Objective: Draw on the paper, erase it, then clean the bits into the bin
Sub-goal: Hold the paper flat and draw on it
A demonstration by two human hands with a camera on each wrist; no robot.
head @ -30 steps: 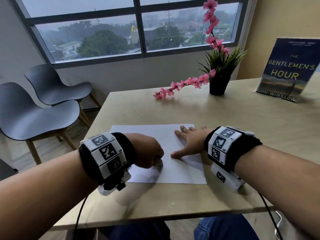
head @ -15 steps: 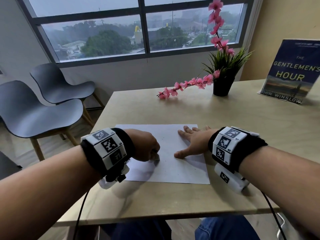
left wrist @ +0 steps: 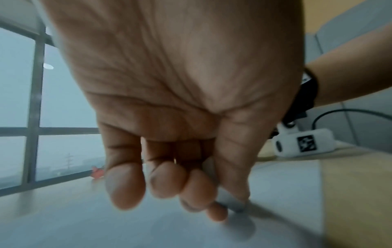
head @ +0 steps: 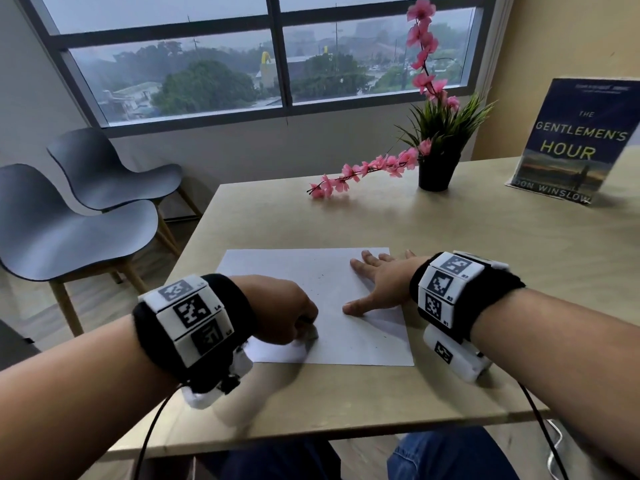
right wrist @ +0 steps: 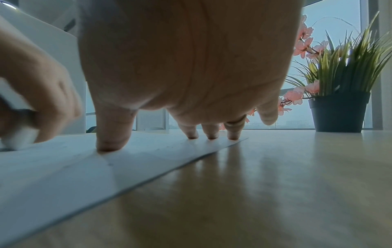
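Observation:
A white sheet of paper (head: 322, 292) lies flat on the wooden table (head: 450, 230). My left hand (head: 284, 308) is curled into a fist at the sheet's near left part and pinches a white eraser (right wrist: 18, 136), whose end presses on the paper. The eraser (left wrist: 229, 199) shows between thumb and fingers in the left wrist view. My right hand (head: 377, 285) lies flat on the paper's right side, fingers spread, thumb (right wrist: 112, 134) and fingertips pressing the sheet down. A few tiny dark specks lie on the paper. No bin is in view.
A black pot with green grass and pink blossom stems (head: 434, 168) stands at the table's far side. A book (head: 571, 140) stands upright at the far right. Two grey chairs (head: 69, 216) sit left of the table, under the window.
My left hand with the eraser has shifted a little across the near left part of the paper. The right hand has stayed pressed on the sheet.

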